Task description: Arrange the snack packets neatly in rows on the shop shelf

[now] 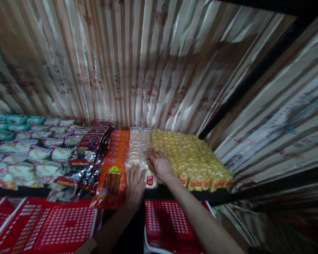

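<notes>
My left hand (135, 185) lies with its fingers spread over the front of a row of clear-wrapped white packets (140, 141), at their left side. From the right, my right hand (160, 165) rests on the same row, its fingers bent but apart and touching the wrappers. Between the hands, the front packet (149, 180) shows a red label. Just left of my left hand stands a row of orange snack bags (112, 176). To the right of my right hand are rows of small yellow packets (196, 158) in clear wrap.
Dark red bags (92, 141), white bags (49, 169) and green bags (2, 134) fill the shelf's left part. Red plastic baskets (66, 222) sit below the shelf edge. Striped sheeting (137, 63) hangs behind, with a dark slanted bar (243, 84) at right.
</notes>
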Tool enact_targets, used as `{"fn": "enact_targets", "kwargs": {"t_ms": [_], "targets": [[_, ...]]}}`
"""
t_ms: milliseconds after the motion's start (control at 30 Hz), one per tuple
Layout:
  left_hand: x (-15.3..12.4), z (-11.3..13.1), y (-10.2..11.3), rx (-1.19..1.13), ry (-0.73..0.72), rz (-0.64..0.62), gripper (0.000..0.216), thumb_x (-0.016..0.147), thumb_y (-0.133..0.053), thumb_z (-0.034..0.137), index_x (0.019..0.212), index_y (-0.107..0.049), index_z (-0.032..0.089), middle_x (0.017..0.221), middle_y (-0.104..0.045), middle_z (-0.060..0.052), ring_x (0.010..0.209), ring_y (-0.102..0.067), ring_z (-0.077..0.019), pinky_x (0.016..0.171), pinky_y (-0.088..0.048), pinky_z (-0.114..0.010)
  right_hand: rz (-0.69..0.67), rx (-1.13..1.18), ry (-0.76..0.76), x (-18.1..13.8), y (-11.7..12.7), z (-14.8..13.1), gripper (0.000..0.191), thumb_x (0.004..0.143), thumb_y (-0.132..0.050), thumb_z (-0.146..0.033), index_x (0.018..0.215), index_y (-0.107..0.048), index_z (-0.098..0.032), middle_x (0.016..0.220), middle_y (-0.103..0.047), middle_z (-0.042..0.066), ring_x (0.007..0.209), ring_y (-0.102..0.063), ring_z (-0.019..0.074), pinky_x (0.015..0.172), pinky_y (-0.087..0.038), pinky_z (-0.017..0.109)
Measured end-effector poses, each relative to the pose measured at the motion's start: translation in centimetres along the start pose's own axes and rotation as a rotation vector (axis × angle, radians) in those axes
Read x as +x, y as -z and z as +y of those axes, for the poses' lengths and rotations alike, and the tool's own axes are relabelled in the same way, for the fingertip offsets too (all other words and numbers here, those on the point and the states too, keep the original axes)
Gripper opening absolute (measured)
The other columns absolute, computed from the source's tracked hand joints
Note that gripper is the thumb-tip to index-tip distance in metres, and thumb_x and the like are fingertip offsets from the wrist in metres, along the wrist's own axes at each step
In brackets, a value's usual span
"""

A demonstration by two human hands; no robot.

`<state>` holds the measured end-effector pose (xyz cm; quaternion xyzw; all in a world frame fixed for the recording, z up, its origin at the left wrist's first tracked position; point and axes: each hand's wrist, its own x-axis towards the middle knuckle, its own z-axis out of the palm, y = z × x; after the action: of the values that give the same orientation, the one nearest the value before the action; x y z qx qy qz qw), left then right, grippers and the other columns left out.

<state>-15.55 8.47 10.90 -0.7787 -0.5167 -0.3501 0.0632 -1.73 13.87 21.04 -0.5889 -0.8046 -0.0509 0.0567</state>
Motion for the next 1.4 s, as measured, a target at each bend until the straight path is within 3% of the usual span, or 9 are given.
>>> {"fn": "enact_targets", "kwargs": {"t_ms": [267,400,667,833,967,1100,1200,1300,1400], "targets": [[0.0,0.0,0.1,0.029,-0.018,-0.007,0.043,0.082,-0.05,0.016,0.125,-0.048,0.009,0.131,-0.05,-0.017,0.129,-0.037,-0.031,0.102,-0.036,-0.052,0.025,-0.052,0.092,-2.7,0.2,-0.4,0.016,0.082,-0.057,-0.027,0.097,-0.062,-0.022,0.099,-0.062,0.006,0.096,-0.05,0.0218,0.083,-0.037,0.033],[0.0,-0.1,0.3,0.028,-0.016,-0.002,0.045,0.08,-0.053,0.016,0.124,-0.047,0.011,0.134,-0.048,-0.016,0.13,-0.036,-0.0305,0.103,-0.036,-0.051,0.009,-0.104,0.052,-3.2,-0.1,-0.8,0.014,0.084,-0.053,-0.022,0.094,-0.062,-0.022,0.098,-0.062,0.006,0.095,-0.051,0.0213,0.082,-0.036,0.033],[-1.0,0.1,1.0,0.049,-0.004,0.019,0.053,0.076,-0.061,0.018,0.127,-0.047,0.015,0.136,-0.044,-0.017,0.13,-0.035,-0.0322,0.102,-0.036,-0.05,-0.012,-0.02,-0.049,-3.2,-0.3,-0.8,0.02,0.089,-0.046,-0.03,0.091,-0.064,-0.023,0.094,-0.065,0.004,0.097,-0.051,0.0209,0.083,-0.035,0.03],[-1.7,0.3,1.7,0.056,0.103,0.055,0.051,0.08,-0.059,0.023,0.128,-0.047,0.017,0.139,-0.039,-0.019,0.132,-0.031,-0.0353,0.101,-0.035,-0.054,-0.005,-0.091,-0.032,-2.5,-0.4,-0.9,0.023,0.09,-0.041,-0.024,0.091,-0.064,-0.021,0.097,-0.065,0.007,0.097,-0.051,0.0215,0.084,-0.034,0.033],[-2.1,0.3,1.1,0.063,0.151,0.054,0.056,0.078,-0.062,0.024,0.129,-0.044,0.011,0.142,-0.033,-0.023,0.132,-0.029,-0.0375,0.1,-0.039,-0.05,0.043,-0.131,-0.047,-2.2,-0.7,-1.1,0.024,0.09,-0.039,-0.023,0.092,-0.063,-0.019,0.098,-0.064,0.008,0.096,-0.051,0.0224,0.083,-0.035,0.034],[-2.2,0.3,0.0,0.064,0.152,0.015,0.059,0.076,-0.063,0.021,0.13,-0.043,0.013,0.144,-0.031,-0.021,0.133,-0.026,-0.0381,0.1,-0.038,-0.053,0.083,-0.135,-0.089,-2.6,-1.0,-1.6,0.024,0.09,-0.038,-0.024,0.093,-0.062,-0.02,0.093,-0.065,0.008,0.093,-0.052,0.0227,0.082,-0.038,0.035],[-2.2,0.4,-0.3,0.033,0.193,-0.023,0.061,0.075,-0.061,0.017,0.133,-0.04,0.015,0.148,-0.025,-0.02,0.135,-0.022,-0.0374,0.1,-0.038,-0.053,0.137,-0.096,-0.086,-3.7,-1.8,-2.7,0.023,0.09,-0.037,-0.023,0.1,-0.058,-0.019,0.096,-0.063,0.009,0.09,-0.056,0.0205,0.079,-0.041,0.031],[-2.2,0.4,0.3,-0.046,0.253,-0.069,0.063,0.075,-0.06,0.016,0.135,-0.039,0.017,0.151,-0.017,-0.016,0.137,-0.018,-0.0357,0.102,-0.037,-0.05,0.166,0.091,-0.05,-5.2,-3.8,-3.4,0.022,0.09,-0.034,-0.021,0.094,-0.056,-0.02,0.09,-0.062,0.007,0.071,-0.059,0.0155,0.065,-0.045,0.027],[-2.4,0.2,1.3,-0.154,0.29,-0.084,0.063,0.079,-0.057,0.022,0.138,-0.035,0.018,0.153,-0.011,-0.012,0.138,-0.012,-0.0323,0.107,-0.032,-0.048,0.219,0.206,-0.026,-6.2,-6.0,-3.3,0.026,0.088,-0.03,-0.016,0.099,-0.053,-0.02,0.093,-0.06,0.008,0.072,-0.06,0.0164,0.063,-0.048,0.028]]}}
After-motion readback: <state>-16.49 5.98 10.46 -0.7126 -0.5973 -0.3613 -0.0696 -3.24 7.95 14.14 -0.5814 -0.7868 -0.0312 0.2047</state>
